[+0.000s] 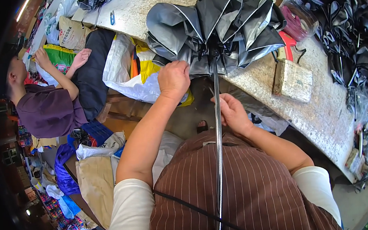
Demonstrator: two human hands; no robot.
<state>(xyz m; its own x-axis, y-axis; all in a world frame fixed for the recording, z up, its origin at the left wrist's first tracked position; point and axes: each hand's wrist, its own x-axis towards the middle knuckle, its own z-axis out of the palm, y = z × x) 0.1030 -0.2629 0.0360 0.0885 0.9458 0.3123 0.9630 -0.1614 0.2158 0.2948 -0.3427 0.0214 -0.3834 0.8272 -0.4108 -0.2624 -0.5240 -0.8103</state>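
Note:
A partly folded umbrella (175,25), silver and black, rests on the near edge of the white table. Its bare metal shaft (218,134) runs toward me, past my apron, and ends low in front of my body. My left hand (174,79) is closed at the canopy's near left edge, its fingertips on the fabric and partly hidden. To the right of the shaft, my right hand (233,112) is closed in a pinch below the table edge. A thin sliver shows at its fingertips, too small to name.
On the worn white table (252,84) lie a wrapped block (293,80), a red-and-white tool, a clear plastic tub (298,17) and small blue snips (112,17). Black umbrellas (353,32) heap at the right. A co-worker (50,108) sits at the left among bags.

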